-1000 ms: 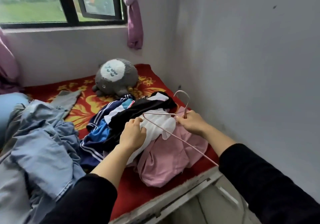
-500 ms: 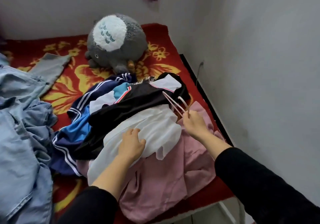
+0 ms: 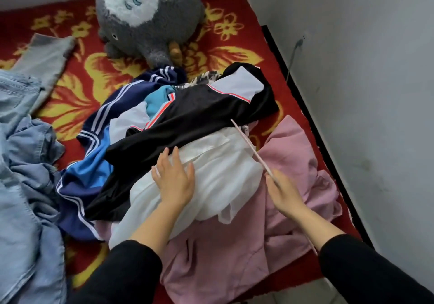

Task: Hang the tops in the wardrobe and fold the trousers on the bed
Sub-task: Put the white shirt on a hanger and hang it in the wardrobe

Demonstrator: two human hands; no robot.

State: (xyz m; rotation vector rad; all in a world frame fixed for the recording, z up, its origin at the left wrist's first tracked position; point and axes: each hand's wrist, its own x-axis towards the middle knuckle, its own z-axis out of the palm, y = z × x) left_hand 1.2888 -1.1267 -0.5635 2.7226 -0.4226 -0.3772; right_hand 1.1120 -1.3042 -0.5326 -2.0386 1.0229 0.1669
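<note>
A heap of clothes lies on the red flowered bed (image 3: 98, 85). A white top (image 3: 218, 169) is on top of a pink garment (image 3: 277, 231), with a black and white jacket (image 3: 199, 115) and a navy and blue striped garment (image 3: 94, 153) behind it. My left hand (image 3: 173, 179) lies flat on the white top with its fingers spread. My right hand (image 3: 284, 191) holds a thin pink hanger (image 3: 249, 146) whose free end points up and left over the white top.
Light blue denim trousers (image 3: 25, 162) are bunched at the left. A grey trouser leg (image 3: 47, 54) lies at the upper left. A grey and white plush toy (image 3: 148, 14) sits at the bed's head. The grey wall (image 3: 364, 92) runs along the right side.
The view has dropped closer to the clothes. My left hand has opened flat on the white top. My right hand has brought the hanger down over the white top.
</note>
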